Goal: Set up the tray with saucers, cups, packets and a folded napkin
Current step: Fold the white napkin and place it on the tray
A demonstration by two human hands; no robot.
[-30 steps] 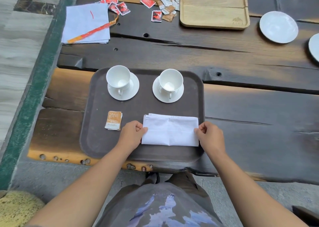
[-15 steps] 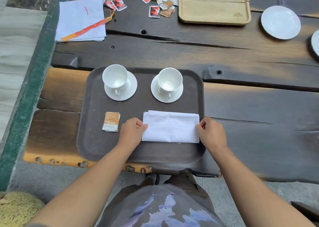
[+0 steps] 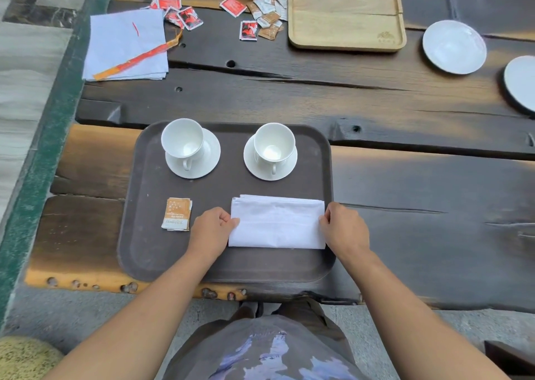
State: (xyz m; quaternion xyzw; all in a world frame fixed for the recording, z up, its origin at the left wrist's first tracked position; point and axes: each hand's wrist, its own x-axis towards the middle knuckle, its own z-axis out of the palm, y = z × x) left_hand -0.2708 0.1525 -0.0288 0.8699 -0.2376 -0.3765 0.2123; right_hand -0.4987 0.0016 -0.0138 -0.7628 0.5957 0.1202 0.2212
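Note:
A dark brown tray (image 3: 144, 243) lies at the near edge of the wooden table. At its far side stand two white cups, the left cup (image 3: 183, 142) and the right cup (image 3: 274, 146), each on a white saucer (image 3: 208, 159) (image 3: 252, 165). Orange-brown packets (image 3: 176, 214) lie stacked at the tray's near left. A folded white napkin (image 3: 277, 223) lies flat at the near right. My left hand (image 3: 211, 230) pinches its left edge and my right hand (image 3: 343, 229) pinches its right edge.
A stack of pale napkins (image 3: 126, 42) with an orange strip lies far left. Loose red and brown packets (image 3: 249, 18) are scattered at the back. A light wooden tray (image 3: 346, 12) sits beyond them, with two spare saucers (image 3: 454, 47) (image 3: 521, 81) at right.
The napkin has stayed in the same spot on the tray with both hands still holding its ends. The view has shifted slightly.

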